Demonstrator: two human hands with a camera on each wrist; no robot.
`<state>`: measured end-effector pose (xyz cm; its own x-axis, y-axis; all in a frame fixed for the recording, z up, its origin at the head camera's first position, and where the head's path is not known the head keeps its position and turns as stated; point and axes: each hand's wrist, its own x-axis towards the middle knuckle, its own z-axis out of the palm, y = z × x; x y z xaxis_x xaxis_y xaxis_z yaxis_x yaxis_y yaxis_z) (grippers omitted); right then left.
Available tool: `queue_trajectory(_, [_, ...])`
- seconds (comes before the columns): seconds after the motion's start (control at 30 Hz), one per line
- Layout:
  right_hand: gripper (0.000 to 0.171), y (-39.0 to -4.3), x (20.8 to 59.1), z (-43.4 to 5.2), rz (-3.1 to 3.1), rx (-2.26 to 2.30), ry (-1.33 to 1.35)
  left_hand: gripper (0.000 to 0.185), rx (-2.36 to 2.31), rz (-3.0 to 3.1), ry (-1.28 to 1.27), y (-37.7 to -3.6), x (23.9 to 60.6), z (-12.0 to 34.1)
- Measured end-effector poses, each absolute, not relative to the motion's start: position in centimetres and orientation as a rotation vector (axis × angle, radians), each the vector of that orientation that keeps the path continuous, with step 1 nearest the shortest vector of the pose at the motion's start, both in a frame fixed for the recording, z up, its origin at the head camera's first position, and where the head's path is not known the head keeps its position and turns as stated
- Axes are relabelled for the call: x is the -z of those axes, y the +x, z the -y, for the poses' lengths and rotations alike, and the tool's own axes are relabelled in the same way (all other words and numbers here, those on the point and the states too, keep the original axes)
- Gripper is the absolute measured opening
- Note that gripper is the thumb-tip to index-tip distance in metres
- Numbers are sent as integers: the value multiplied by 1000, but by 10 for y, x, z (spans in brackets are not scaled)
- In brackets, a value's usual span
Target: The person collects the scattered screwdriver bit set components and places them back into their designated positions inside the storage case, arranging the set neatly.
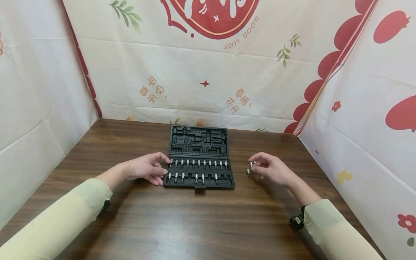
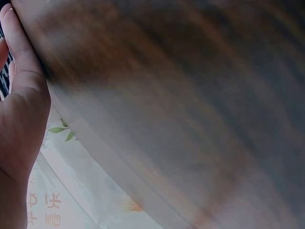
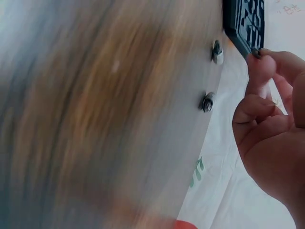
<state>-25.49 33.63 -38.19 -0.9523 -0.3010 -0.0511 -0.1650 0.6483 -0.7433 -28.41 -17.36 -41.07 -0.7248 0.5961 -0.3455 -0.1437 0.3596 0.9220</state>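
Sleeved forearms, curled fingers (image 1: 156, 169) beside case (image 1: 198, 159).

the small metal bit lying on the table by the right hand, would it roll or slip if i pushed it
The small silver metal bit looks round-bodied and lies on its side, so it would probably roll on the smooth brown wooden table. Its shiny surface suggests it could slip from a loose pinch. Being metal, it is likely stiff and heavy for its size.

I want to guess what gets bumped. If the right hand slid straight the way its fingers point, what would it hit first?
Probably the two small metal bits standing on the table just past the right hand; beyond them, the black tool case. Depth is hard to judge.
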Motion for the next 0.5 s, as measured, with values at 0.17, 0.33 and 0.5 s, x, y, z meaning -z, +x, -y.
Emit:
queue_trajectory(0.17, [39, -256, 379, -328, -2686, 1266, -360, 53, -1424, -1954, 391, -284, 410, 173])
queue_trajectory(0.33, [37, -256, 376, -319, -2646, 1370, -326, 53, -1427, -1954, 389, -283, 410, 173])
queue_trajectory(0.5, [34, -254, 371, -307, -2603, 1449, -327, 52, -1422, -1957, 388, -283, 409, 173])
